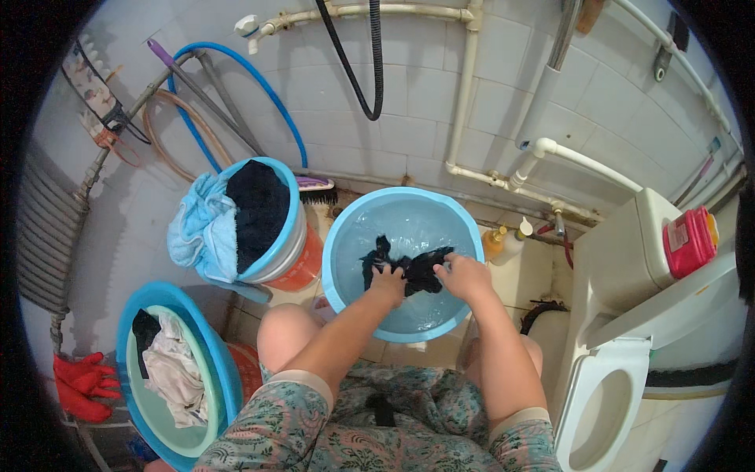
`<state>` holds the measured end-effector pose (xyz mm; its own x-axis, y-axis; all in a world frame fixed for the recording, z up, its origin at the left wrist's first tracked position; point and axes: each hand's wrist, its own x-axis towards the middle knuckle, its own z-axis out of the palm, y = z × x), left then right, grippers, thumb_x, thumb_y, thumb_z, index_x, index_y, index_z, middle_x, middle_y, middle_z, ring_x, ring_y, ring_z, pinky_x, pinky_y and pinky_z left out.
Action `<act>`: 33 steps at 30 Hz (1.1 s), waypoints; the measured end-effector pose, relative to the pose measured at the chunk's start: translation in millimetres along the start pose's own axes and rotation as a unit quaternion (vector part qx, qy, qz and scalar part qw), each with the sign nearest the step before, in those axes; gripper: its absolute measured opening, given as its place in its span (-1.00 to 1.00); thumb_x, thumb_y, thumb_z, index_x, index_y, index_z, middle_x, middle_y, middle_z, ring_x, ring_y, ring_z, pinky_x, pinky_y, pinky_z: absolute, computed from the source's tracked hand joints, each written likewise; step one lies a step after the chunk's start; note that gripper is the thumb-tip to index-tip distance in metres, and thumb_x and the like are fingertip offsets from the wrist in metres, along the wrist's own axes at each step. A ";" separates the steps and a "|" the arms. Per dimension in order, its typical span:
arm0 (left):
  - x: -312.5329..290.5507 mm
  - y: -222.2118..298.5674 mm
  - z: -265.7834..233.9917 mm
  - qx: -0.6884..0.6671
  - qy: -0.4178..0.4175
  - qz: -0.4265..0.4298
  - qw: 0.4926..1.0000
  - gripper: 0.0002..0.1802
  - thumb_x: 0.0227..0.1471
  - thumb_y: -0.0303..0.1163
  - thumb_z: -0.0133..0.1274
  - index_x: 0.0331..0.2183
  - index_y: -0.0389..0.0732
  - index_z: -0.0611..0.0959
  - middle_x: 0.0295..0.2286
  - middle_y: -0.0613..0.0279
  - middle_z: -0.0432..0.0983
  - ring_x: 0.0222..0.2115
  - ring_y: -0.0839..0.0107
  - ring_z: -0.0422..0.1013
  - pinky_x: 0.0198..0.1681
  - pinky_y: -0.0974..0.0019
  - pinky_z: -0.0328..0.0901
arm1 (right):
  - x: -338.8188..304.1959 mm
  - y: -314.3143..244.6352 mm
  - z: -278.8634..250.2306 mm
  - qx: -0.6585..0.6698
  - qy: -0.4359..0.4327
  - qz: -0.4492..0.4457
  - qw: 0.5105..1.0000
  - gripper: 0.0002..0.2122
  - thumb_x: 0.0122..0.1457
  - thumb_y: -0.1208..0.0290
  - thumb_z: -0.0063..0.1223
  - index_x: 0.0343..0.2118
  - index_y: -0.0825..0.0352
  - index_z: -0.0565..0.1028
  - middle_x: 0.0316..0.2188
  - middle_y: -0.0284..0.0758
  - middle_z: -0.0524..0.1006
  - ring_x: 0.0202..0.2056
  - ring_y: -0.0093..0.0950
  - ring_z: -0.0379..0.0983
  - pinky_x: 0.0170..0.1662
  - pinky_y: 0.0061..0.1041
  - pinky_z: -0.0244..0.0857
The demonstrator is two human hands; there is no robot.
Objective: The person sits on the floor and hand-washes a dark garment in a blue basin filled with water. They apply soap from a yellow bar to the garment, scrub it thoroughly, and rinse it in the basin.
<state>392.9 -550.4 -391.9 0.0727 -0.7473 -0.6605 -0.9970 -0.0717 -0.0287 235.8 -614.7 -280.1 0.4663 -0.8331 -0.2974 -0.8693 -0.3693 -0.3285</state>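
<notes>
The black cloth [423,275] runs 9-to-3 o'clock; your right hand [462,275] pinches its 3-o'clock end, your left hand [388,285] touches at 6, grip unclear.

L fingers [377,269] & R fingers [450,258] holding blk cloth [423,273] in lt-blue basin [413,337] w/ water, pump bottles [510,247] just beside.

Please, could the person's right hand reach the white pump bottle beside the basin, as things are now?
Probably yes. The white pump bottle stands just past the blue basin, near the right hand, with only the rim seemingly between; the hand would likely release the black cloth first.
</notes>
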 end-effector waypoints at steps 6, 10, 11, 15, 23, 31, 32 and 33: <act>-1.5 -24.0 -20.1 -0.158 0.063 0.002 0.985 -0.60 -0.19 -0.35 0.00 -0.19 -0.13 0.58 -0.21 0.08 0.49 -0.15 0.10 0.39 -0.09 0.19 0.24 | 6.5 8.9 7.3 0.046 0.012 -0.020 0.999 -0.58 0.07 0.07 -0.07 -0.10 0.26 0.44 -0.27 -0.14 0.52 -0.20 -0.21 0.45 -0.13 -0.31 0.30; -28.2 -53.2 -60.7 -0.620 0.127 0.034 0.774 -0.71 -0.12 -0.38 -0.05 -0.28 -0.24 0.56 -0.30 0.18 0.51 -0.24 0.25 0.41 -0.19 0.26 0.28 | 18.7 8.7 22.7 0.188 0.015 -0.046 0.981 -0.53 0.09 0.06 -0.09 0.00 0.25 0.35 -0.13 -0.11 0.45 -0.11 -0.19 0.39 -0.05 -0.35 0.25; -38.2 -55.5 -74.4 -0.702 0.112 0.042 0.702 -0.71 -0.11 -0.37 -0.04 -0.27 -0.25 0.56 -0.32 0.20 0.50 -0.25 0.30 0.40 -0.18 0.29 0.27 | 22.0 7.9 26.1 0.241 0.015 -0.046 0.969 -0.52 0.10 0.06 -0.11 0.02 0.24 0.32 -0.08 -0.11 0.42 -0.07 -0.18 0.36 -0.02 -0.36 0.22; -85.9 -61.4 -110.1 -0.889 0.065 0.140 0.431 -0.62 -0.03 -0.32 -0.15 -0.16 -0.30 0.48 -0.25 0.10 0.47 -0.21 0.25 0.39 -0.08 0.17 0.26 | 23.5 -5.7 29.7 0.581 -0.043 0.022 0.813 -0.35 0.08 -0.13 -0.15 0.14 0.19 0.13 0.09 -0.21 0.23 0.09 -0.26 0.16 0.07 -0.22 0.05; -85.1 -48.5 -86.2 -0.927 0.016 0.326 0.185 -0.50 0.01 -0.22 -0.33 -0.12 -0.34 0.45 -0.19 -0.02 0.44 -0.17 0.11 0.37 -0.04 0.06 0.24 | -7.2 -52.0 35.9 0.777 -0.226 0.117 0.576 -0.24 0.04 -0.33 -0.37 0.18 0.17 0.05 0.17 -0.26 0.10 0.15 -0.24 0.06 0.10 0.03 -0.03; -68.5 -61.9 -84.8 -0.911 0.164 0.133 0.354 -0.54 0.03 -0.25 -0.18 -0.06 -0.31 0.35 -0.16 0.08 0.40 -0.12 0.19 0.33 -0.01 0.11 0.20 | 9.3 -53.7 22.6 0.885 -0.146 0.031 0.442 -0.51 0.11 -0.01 -0.09 -0.02 0.27 0.34 -0.06 -0.31 0.40 -0.01 -0.38 0.29 0.04 -0.35 0.16; -52.5 -71.2 -70.7 -0.891 0.173 0.115 0.405 -0.46 0.00 -0.25 -0.13 0.02 -0.28 0.27 -0.12 0.08 0.36 -0.08 0.22 0.29 0.00 0.09 0.17 | 12.1 -53.1 24.2 0.884 -0.127 0.029 0.450 -0.53 0.12 0.01 -0.08 -0.04 0.27 0.35 -0.07 -0.31 0.41 -0.02 -0.38 0.30 0.04 -0.36 0.16; -41.4 -75.3 -61.5 -0.868 0.177 0.098 0.453 -0.35 -0.03 -0.25 -0.07 0.09 -0.25 0.19 -0.08 0.08 0.33 -0.04 0.26 0.25 0.02 0.08 0.14 | 15.4 -49.7 26.3 0.881 -0.105 0.028 0.460 -0.55 0.12 0.03 -0.07 -0.05 0.27 0.35 -0.07 -0.31 0.41 -0.03 -0.39 0.31 0.03 -0.37 0.16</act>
<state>466.6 -554.7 -316.2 0.2938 -0.8889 -0.3515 0.5164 -0.1618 0.8409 290.5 -598.3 -291.9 0.6172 -0.6947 -0.3693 0.5163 0.7119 -0.4761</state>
